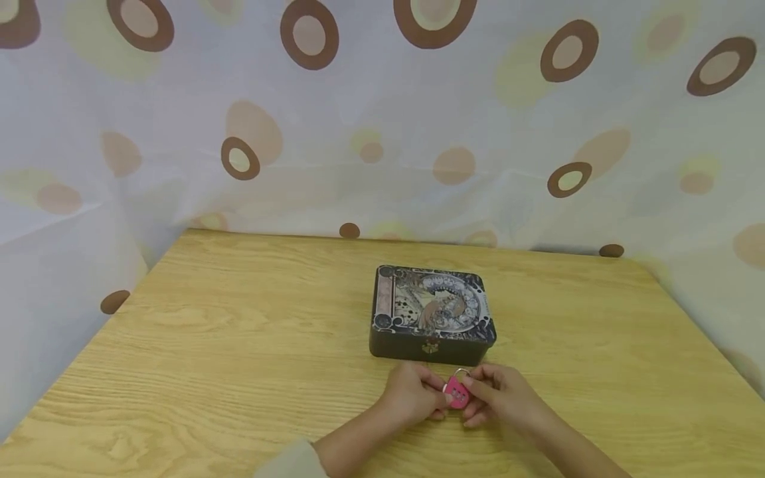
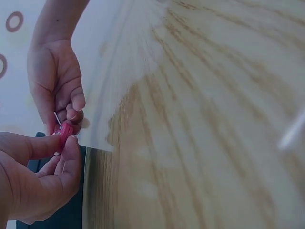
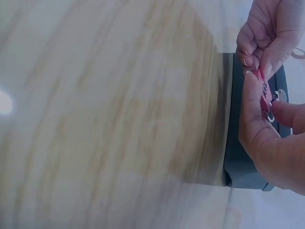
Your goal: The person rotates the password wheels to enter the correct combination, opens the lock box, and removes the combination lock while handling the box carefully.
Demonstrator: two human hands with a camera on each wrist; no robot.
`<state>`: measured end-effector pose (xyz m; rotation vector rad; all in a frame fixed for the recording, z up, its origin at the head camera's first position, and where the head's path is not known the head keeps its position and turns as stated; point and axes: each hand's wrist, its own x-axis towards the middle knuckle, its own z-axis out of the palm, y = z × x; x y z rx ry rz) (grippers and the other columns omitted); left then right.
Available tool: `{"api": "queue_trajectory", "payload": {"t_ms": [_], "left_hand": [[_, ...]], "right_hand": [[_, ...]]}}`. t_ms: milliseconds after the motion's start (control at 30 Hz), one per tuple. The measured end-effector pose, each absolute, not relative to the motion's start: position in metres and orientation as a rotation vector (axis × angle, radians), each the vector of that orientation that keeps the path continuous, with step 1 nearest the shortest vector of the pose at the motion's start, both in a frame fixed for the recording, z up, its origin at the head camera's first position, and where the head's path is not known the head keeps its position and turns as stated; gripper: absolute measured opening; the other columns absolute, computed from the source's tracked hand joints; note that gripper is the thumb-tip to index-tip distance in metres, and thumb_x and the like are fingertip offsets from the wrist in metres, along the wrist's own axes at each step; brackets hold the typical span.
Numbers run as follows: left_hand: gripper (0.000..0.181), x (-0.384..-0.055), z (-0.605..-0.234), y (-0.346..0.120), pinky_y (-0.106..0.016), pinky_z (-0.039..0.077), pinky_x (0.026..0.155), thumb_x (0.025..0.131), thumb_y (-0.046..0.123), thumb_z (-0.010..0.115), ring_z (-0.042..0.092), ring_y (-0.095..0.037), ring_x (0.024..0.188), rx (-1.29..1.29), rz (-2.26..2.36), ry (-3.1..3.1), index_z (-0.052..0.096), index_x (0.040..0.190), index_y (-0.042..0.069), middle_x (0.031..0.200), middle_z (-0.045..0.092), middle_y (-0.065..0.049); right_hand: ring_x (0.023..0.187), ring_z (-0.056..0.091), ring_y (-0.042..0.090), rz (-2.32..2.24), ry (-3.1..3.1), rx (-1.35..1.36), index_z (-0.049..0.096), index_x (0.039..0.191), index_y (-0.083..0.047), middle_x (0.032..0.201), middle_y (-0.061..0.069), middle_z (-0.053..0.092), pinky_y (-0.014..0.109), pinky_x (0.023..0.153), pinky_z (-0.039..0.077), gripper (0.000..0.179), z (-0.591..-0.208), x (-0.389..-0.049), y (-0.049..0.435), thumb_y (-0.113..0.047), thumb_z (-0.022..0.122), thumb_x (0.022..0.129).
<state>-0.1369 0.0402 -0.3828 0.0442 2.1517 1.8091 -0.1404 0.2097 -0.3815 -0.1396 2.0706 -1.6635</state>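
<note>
Pinching pink padlock (image 1: pixel 457 393) from both sides: left hand (image 1: pixel 412 395) and right hand (image 1: pixel 499 395), fingers curled; closed tin box (image 1: pixel 431 312) just beyond hands on surface (image 1: pixel 209 345).

A small padlock (image 1: pixel 457 393), bright pink with a silver metal shackle, sits pinched between the fingertips (image 1: pixel 441 392) of both hands. Just beyond the fingers lies a tin box (image 1: pixel 431 312), dark charcoal on its sides, its lid printed with an ornate cream, brown and grey illustration inside a ring of pale circles, with a small brass-coloured clasp at the front. Under the fingers spreads a table (image 1: pixel 209 345) of light yellow wood grain. Far beyond hangs a curtain (image 1: pixel 382 119), white with brown, beige and pale green ovals.
</note>
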Motion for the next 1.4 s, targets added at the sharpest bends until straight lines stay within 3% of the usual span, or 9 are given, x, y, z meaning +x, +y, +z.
{"api": "queue_trajectory", "payload": {"t_ms": [167, 433, 700, 1133, 1400], "left_hand": [[0.005, -0.135, -0.385, 0.046, -0.023, 0.056, 0.049, 0.075, -0.009, 0.068, 0.062, -0.013, 0.05, 0.029, 1.77, 2.138, 0.065, 0.079, -0.009, 0.063, 0.066, -0.015], [0.006, -0.132, -0.39, 0.06, -0.024, 0.057, 0.049, 0.075, -0.008, 0.068, 0.066, -0.022, 0.054, 0.023, 1.782, 2.092, 0.064, 0.079, -0.008, 0.064, 0.067, -0.015], [0.004, -0.131, -0.393, 0.073, -0.022, 0.056, 0.047, 0.075, -0.008, 0.068, 0.065, -0.019, 0.053, 0.043, 1.784, 2.123, 0.064, 0.076, -0.008, 0.062, 0.066, -0.012], [0.005, -0.133, -0.389, 0.097, -0.018, 0.053, 0.044, 0.074, -0.005, 0.071, 0.065, -0.017, 0.05, 0.022, 1.802, 2.216, 0.069, 0.078, -0.008, 0.061, 0.064, -0.007], [0.001, -0.137, -0.389, 0.111, -0.017, 0.052, 0.043, 0.074, -0.006, 0.069, 0.063, -0.015, 0.048, -0.019, 1.859, 2.221, 0.069, 0.074, -0.007, 0.058, 0.066, -0.011]], "right_hand": [[0.066, 0.062, 0.009, -1.651, 2.069, -0.166, 0.048, 0.103, 0.018, 0.076, 0.002, 0.061, 0.029, 0.064, 0.06, 0.026, -0.385, -0.136, 0.218, -0.006, 0.05, 0.093], [0.07, 0.062, 0.008, -1.63, 2.14, -0.177, 0.046, 0.106, 0.021, 0.081, 0.005, 0.063, 0.025, 0.065, 0.059, 0.029, -0.389, -0.129, 0.23, -0.004, 0.05, 0.092], [0.069, 0.061, 0.007, -1.586, 2.207, -0.174, 0.046, 0.11, 0.024, 0.084, 0.008, 0.064, 0.024, 0.063, 0.058, 0.033, -0.388, -0.125, 0.238, -0.004, 0.049, 0.093], [0.068, 0.06, 0.007, -1.545, 2.356, 0.126, 0.041, 0.121, 0.025, 0.088, 0.008, 0.066, 0.022, 0.064, 0.058, 0.038, -0.384, -0.126, 0.247, 0.0, 0.045, 0.093], [0.07, 0.06, 0.007, -1.59, 2.394, 0.231, 0.042, 0.122, 0.022, 0.088, 0.005, 0.066, 0.022, 0.065, 0.057, 0.036, -0.384, -0.13, 0.254, 0.0, 0.045, 0.094]]}}
